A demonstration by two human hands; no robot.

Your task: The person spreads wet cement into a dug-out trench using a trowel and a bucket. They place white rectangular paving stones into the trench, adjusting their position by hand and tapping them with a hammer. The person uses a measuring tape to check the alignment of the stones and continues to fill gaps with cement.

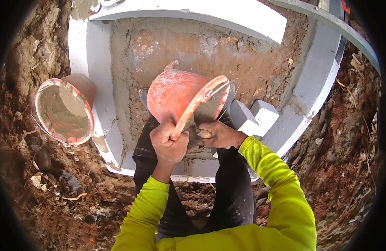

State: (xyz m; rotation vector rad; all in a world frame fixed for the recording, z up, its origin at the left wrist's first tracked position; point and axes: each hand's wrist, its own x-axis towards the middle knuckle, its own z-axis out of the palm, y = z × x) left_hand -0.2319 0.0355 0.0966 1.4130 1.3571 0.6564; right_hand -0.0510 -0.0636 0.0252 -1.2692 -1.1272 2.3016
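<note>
A red-orange bucket [170, 92], smeared with mortar, is tipped on its side in front of me with its mouth turned to the right. My left hand [170, 142] is closed round the near part of its rim. In my right hand [222, 136] is the wooden handle of a trowel [205, 134], held at the bucket's mouth. Grey mortar [192, 133] shows by the trowel, whose blade I cannot make out clearly. Most of the bucket's inside is hidden from me.
White blocks [99, 54] form a low curved wall around bare soil and mortar. Two small white blocks [264, 116] lie right of my knees. Another bucket [86, 88] with mortar inside stands tilted at the left. A grey curved strip [343, 29] crosses the upper right.
</note>
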